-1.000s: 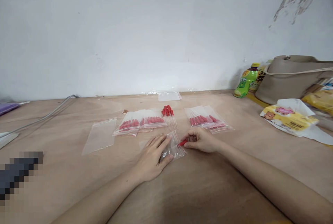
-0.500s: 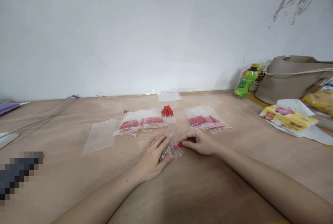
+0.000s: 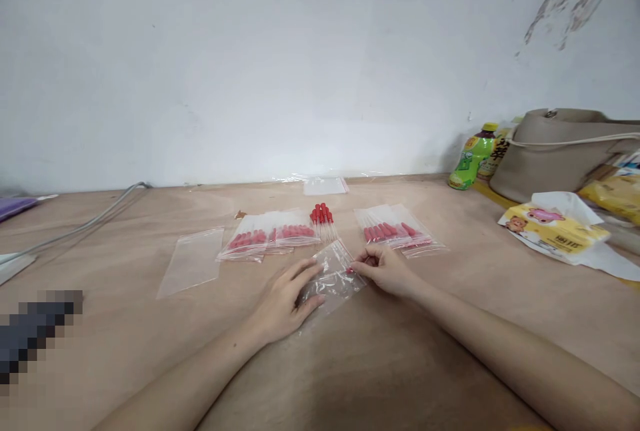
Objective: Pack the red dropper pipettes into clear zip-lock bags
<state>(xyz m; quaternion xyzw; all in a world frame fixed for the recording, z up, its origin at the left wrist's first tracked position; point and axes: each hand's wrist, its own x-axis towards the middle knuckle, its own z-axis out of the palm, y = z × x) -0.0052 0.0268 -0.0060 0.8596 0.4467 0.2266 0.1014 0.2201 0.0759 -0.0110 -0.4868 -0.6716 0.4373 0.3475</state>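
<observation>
Bag (image 3: 334, 284) on the surface (image 3: 390, 364) now pokes out more from under the left hand (image 3: 287, 301), loosely spread on its left side; right hand (image 3: 385, 272) pinches a barely visible red stick (image 3: 349, 271) at its right edge. Probably more room now.

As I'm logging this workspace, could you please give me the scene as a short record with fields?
Left hand: spread over the left part of a clear zip bag
Right hand: pinching a red piece, mostly hidden, at that bag's right edge
Beyond them: bundle of red-ended rods
Flanking bundle: filled zip bags
Far right: green bottle, taupe handbag, printed packet
</observation>
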